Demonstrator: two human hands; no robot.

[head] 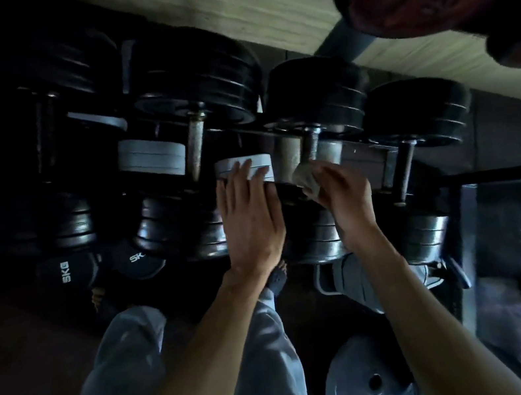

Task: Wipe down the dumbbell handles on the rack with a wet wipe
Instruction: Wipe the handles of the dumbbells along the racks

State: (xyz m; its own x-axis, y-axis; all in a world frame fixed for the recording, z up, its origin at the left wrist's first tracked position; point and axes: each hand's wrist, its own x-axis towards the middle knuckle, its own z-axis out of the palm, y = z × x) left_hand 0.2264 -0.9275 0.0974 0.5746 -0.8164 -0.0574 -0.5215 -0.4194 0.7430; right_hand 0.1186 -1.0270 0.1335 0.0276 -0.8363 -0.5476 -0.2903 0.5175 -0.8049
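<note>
L hand (249,213) flat on grey plate (243,169), R hand (342,188) w/ wipe (307,177) at handle (312,146).

1. The room is dim; most of the rack (360,158) sinks into near-black shadow.
2. Light seems to fall from the upper right, brightening the pale wooden floor strip (272,17).
3. Soft glints sit on the metal plates (326,245) and on the black dumbbell heads (195,73).
4. The left hand (248,216) and right hand (342,193) are the best lit, yet slightly soft.
5. The edges bend with wide-angle distortion, and the right side smears with blur.
</note>
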